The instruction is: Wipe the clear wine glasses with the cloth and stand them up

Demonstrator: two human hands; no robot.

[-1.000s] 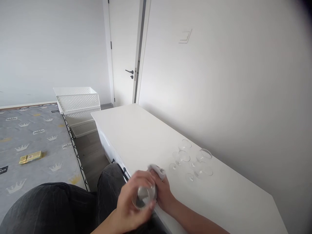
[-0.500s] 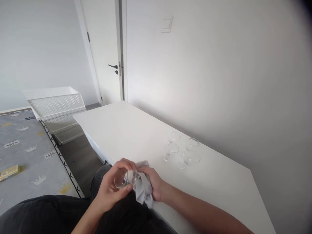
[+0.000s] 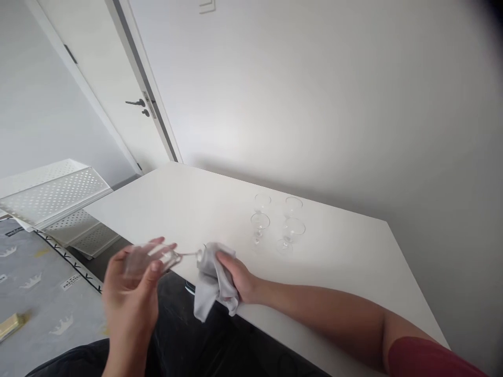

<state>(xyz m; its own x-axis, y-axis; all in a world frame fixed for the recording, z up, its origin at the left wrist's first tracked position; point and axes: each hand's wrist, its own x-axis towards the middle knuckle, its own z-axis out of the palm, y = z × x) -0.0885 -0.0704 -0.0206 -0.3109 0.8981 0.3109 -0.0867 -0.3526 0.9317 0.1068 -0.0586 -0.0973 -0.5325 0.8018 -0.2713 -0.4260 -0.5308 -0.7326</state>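
Observation:
A clear stemmed glass [image 3: 168,256] lies tilted on its side between my hands, over the near edge of the white table. My left hand [image 3: 131,293] is curled around its bowl, somewhat blurred by motion. My right hand [image 3: 240,277] grips a light grey cloth [image 3: 210,280], which covers the foot end of the glass. The cloth's loose folds hang below my fingers. Beyond my right hand, several similar stemmed glasses [image 3: 294,229] stand upright in a cluster on the table [image 3: 334,267].
A plain wall borders the table's far side, with a door [image 3: 98,63] at the left. White perforated panels [image 3: 58,196] stand past the table's left end. At lower left is a grey crown-patterned mattress [image 3: 43,293] with a yellowish packet [image 3: 11,325] on it.
My left hand and the glass bowl have moved left, away from the cloth, and the stem now shows between my hands. The camera view has turned right and tilted.

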